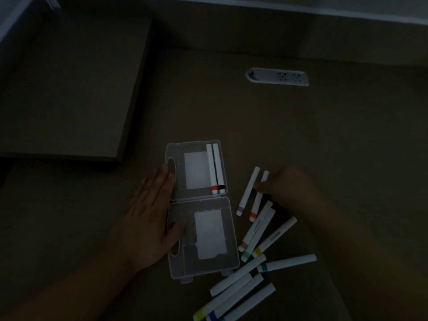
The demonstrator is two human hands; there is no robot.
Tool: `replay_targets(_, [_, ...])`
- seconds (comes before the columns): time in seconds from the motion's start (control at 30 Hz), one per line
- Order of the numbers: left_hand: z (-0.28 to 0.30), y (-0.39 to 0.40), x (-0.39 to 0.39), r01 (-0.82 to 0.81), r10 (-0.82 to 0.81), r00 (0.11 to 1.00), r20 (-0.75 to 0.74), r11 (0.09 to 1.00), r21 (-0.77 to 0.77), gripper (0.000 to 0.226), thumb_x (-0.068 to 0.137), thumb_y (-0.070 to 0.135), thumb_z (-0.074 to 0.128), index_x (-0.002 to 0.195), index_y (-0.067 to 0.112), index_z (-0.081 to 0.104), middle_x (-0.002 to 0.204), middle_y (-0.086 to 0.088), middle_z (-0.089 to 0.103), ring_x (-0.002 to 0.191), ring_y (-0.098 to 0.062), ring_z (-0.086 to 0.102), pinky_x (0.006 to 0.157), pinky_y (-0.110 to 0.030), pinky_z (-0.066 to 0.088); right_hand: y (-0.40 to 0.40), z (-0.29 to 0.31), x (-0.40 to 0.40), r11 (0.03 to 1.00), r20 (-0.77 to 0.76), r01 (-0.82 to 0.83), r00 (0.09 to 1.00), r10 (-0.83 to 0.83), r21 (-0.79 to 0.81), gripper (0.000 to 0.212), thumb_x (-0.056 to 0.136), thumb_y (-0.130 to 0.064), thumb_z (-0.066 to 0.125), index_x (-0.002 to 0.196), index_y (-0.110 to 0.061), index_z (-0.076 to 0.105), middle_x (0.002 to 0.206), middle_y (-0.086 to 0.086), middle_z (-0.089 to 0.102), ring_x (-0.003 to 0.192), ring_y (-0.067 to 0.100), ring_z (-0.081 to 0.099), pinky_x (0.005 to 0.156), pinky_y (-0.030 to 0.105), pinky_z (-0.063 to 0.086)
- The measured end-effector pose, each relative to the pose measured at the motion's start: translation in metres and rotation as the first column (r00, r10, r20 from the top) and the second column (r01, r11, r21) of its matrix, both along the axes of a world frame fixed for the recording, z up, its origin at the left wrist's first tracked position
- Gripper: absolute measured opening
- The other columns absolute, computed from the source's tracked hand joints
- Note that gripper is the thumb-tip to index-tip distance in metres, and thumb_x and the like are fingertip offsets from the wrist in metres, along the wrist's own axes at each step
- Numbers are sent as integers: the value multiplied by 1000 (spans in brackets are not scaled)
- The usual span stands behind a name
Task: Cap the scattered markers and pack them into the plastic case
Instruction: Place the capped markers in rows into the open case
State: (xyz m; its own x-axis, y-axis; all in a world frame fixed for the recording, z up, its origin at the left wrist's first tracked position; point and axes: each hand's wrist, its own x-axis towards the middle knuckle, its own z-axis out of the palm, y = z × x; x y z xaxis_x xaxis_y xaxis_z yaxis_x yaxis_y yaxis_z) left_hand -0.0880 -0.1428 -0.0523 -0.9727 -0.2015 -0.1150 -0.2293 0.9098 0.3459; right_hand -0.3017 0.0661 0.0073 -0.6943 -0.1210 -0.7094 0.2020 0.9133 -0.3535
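Markers [266, 239] dim beside open case [201, 262], right hand [284, 181] fingers obscured

The left hand [148, 218] lies flat, fingers [159, 181] straight and pointing toward 1 o'clock. The right hand [284, 181] reaches toward 11 o'clock, fingers curled; its grip cannot be told in the dark.

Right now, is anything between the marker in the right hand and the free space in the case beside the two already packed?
Nothing visible. The right hand grips the orange-banded marker just right of the open case. Only the purple-banded marker lies on the table between them, low enough to lift over. The left hand rests at the case's far edge.
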Motion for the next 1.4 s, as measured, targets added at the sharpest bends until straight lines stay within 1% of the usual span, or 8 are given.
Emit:
replay_targets(0.13, [0, 0, 0, 6, -6, 1000, -6, 1000, 6, 92, 89, 70, 32, 156, 22, -10, 162, 6, -19, 149, -9, -14, 123, -39, 3, -7, -1, -4, 998, -45, 64, 997, -65, -17, 20, 89, -32, 68, 95, -14, 65, 89, 7, 67, 79, 19, 67, 73, 37, 58])
replay_targets(0.3, [1, 0, 1, 11, -11, 1000, -14, 1000, 4, 92, 91, 68, 35, 155, 21, -11, 162, 5, -19, 149, -10, -13, 123, -41, 5, -18, 18, -9, 986, -37, 133, 990, -137, -103, 22, 92, -33, 64, 97, -12, 62, 90, 9, 66, 75, 18, 66, 55, 28, 48])
replay_targets(0.43, [2, 0, -1, 2, -2, 1000, -20, 1000, 3, 92, 90, 70, 32, 155, 22, -12, 162, 5, -20, 149, -9, -15, 122, -36, -1, -42, 34, -1, 962, -2, 44, 999, -46, -269, 15, 96, -27, 59, 91, -13, 61, 88, 8, 66, 73, 15, 65, 57, 25, 49])
replay_targets(0.57, [0, 0, 0, 8, -8, 1000, -22, 1000, 1, 91, 90, 72, 28, 155, 22, -13, 162, 5, -20, 149, -10, -15, 123, -40, 5, -82, 26, 8, 956, 9, -59, 998, 64, -288, 15, 92, -27, 64, 99, -15, 61, 92, 5, 66, 79, 16, 67, 67, 29, 57])
replay_targets(0.77, [1, -1, 0, -8, 8, 1000, -17, 1000, -2, 94, 88, 75, 27, 154, 23, -14, 160, 6, -27, 147, -8, -21, 123, -36, 0, -111, 4, 20, 954, -214, -216, 962, 171, -207, 22, 84, -30, 73, 74, -23, 54, 76, -2, 60, 67, 9, 59, 52, 24, 43])
replay_targets(1.0, [0, 0, 0, -3, 3, 999, -43, 1000, -2, 93, 90, 69, 34, 155, 22, -12, 161, 6, -24, 147, -8, -20, 123, -37, 1, -116, -4, 21, 949, -336, -306, 905, 262, -83, 22, 83, -25, 73, 72, -20, 54, 75, -1, 57, 78, 18, 63, 65, 30, 49])
replay_targets(1.17, [3, 0, 0, -7, 7, 999, -38, 1000, -6, 91, 91, 70, 31, 155, 21, -10, 161, 4, -23, 147, -7, -22, 122, -33, -3, -120, -13, 16, 962, -285, -271, 924, 253, -23, 22, 83, -29, 75, 99, -16, 66, 92, 3, 64, 90, 20, 64, 80, 39, 55])
replay_targets(1.4, [1, -1, -1, 11, -11, 999, -34, 1000, -17, 91, 91, 68, 32, 156, 19, -8, 162, 3, -20, 148, -10, -17, 122, -36, 0, -117, -13, 15, 939, -278, -340, 907, 316, -42, 20, 84, -32, 74, 94, -18, 64, 84, -1, 62, 82, 15, 64, 78, 35, 56])
